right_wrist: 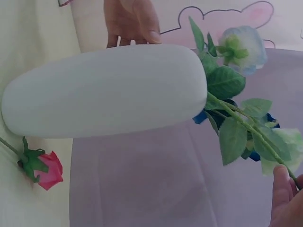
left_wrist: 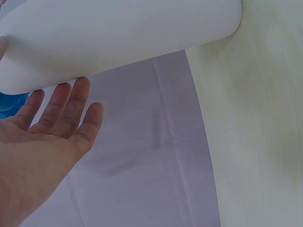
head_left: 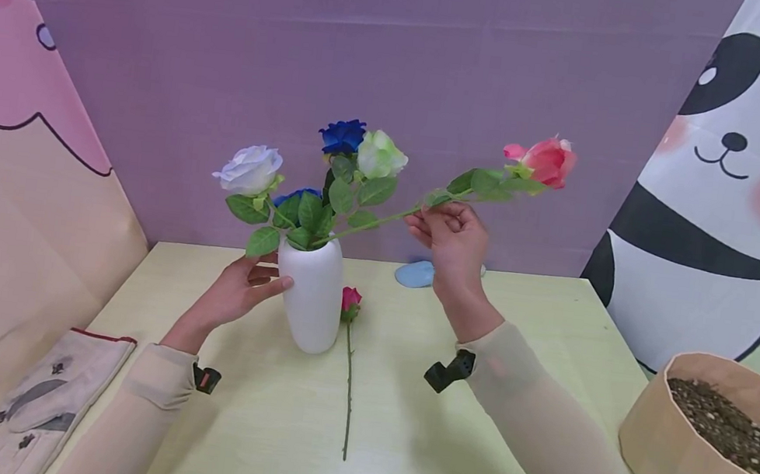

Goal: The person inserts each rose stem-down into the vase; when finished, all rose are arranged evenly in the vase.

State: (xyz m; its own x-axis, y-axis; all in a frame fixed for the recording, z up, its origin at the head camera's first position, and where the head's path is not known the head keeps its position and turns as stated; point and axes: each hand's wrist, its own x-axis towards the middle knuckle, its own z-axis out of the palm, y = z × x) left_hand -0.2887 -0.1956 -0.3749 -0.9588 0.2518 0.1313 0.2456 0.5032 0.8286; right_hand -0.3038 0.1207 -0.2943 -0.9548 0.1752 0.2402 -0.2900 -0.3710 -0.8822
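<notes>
A white vase [head_left: 312,300] stands on the table, leaning slightly. My left hand [head_left: 240,291] holds its upper left side, thumb in front and fingers behind; the left wrist view shows the fingertips against the vase wall. Pinched between my right thumb and fingers [head_left: 451,233] is the stem of a coral-pink artificial rose [head_left: 549,162]. That stem slants out to the right, its lower end inside the vase mouth. Also in the vase are a pale blue-white rose [head_left: 250,169], a dark blue rose [head_left: 342,136], a pale green rose [head_left: 381,155] and another blue bloom, partly hidden by leaves.
A red rose [head_left: 351,302] lies on the table, its stem pointing toward me. Behind my right hand is a light-blue flat object [head_left: 415,274]. A tan pot of soil [head_left: 674,435] stands at the right edge, and a folded grey cloth [head_left: 44,402] lies at the left.
</notes>
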